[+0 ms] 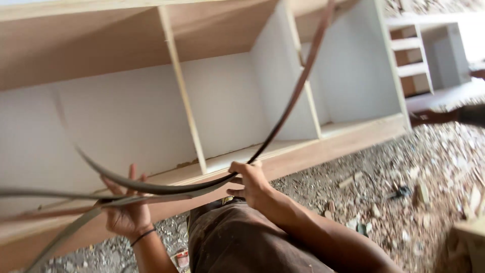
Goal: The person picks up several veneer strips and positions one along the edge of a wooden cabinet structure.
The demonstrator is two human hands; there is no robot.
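Edge-banding strip (283, 119), long, thin, dark on 1 face, arcs from the upper part of the frame down across the cabinet carcass (227, 101) and loops through both hands. Right hand (250, 184) is closed on it, thumb and fingers pinching the band just where it meets the cabinet's front edge (323, 146). Left hand (126, 212) sits lower and further left, palm up, fingers spread and half curled under the strands; it looks more like a cradle than a firm grip. At least 2 runs of strip cross over the left hand and trail off frame left, so slack is stacked there. Cabinet lies on its side, white inside, wood-tone edges, vertical dividers (184, 96) making open bays. Floor (404, 202) is littered with offcuts and chips. Another person's arm (444, 116) shows at far right, well apart. A 2nd shelf unit (411, 55) stands behind. My read for handling this well: keep the right-hand pinch close to the edge so the band stays flat and aligned, let the left feed slack without twisting, keep the loops from crossing or kinking, and keep the trailing end off the debris since grit on the glue face would spoil adhesion. Which face carries glue, I can't tell.
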